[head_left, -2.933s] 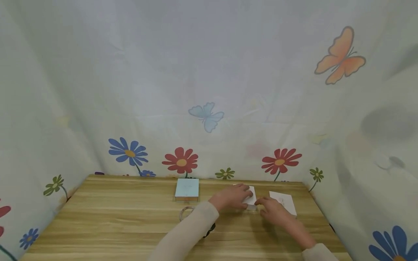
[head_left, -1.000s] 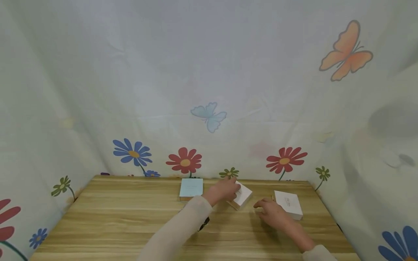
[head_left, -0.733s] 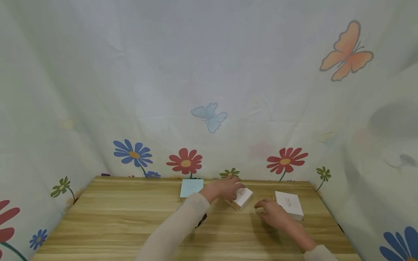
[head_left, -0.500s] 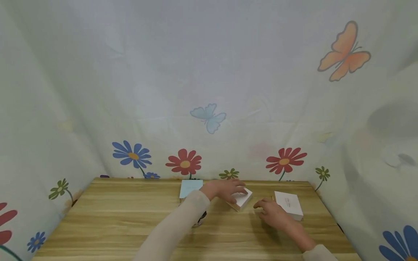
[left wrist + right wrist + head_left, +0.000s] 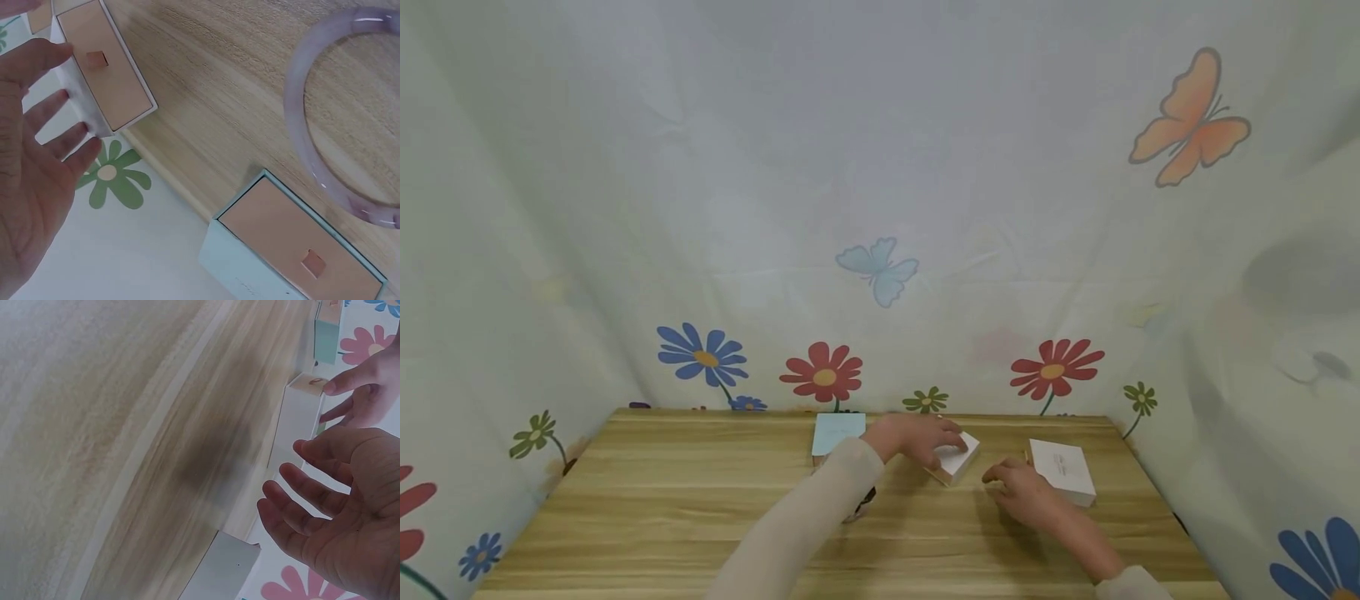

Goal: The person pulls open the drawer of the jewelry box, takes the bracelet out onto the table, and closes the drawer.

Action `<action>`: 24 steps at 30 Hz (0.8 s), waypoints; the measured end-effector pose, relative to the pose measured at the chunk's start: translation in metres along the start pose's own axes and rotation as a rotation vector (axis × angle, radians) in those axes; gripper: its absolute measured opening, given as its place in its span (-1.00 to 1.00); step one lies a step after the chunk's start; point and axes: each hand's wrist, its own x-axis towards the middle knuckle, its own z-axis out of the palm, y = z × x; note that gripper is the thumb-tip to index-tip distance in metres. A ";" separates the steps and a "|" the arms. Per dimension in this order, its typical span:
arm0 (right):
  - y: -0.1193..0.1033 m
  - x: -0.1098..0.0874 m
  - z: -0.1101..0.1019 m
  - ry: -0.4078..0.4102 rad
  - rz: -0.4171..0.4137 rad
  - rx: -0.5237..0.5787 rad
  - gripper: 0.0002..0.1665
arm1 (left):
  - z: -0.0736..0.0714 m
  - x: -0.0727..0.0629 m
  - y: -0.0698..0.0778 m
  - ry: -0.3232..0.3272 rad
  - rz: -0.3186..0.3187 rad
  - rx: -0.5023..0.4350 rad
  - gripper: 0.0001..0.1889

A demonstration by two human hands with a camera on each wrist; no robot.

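Observation:
My left hand [image 5: 917,437] lies over a small white box [image 5: 958,458] set at an angle near the table's back edge. Its fingers are spread on the lid and the thumb is at the front edge. In the left wrist view this box shows a peach drawer front [image 5: 103,69] with a small pull tab, the thumb tip right at its rim. My right hand [image 5: 1022,492] hovers just right of this box, fingers loosely bent and holding nothing. Close behind the right hand lies a second white box [image 5: 1063,471] with faint print on top.
A light blue box [image 5: 838,435] with a peach drawer front [image 5: 300,244] stands left of the left hand. A pale purple bangle [image 5: 297,103] lies on the wooden table [image 5: 700,500], mostly hidden by my left sleeve in the head view. A flowered curtain [image 5: 880,167] hangs behind.
Since the earliest frame, the nearer white box has turned to an angle and shifted slightly left under my left hand. My right fingers have come away from it. Lately the left hand has lowered slightly.

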 end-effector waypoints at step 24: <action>0.003 -0.007 0.001 -0.010 -0.036 -0.018 -0.75 | 0.013 0.001 0.039 0.230 -0.327 0.119 -0.49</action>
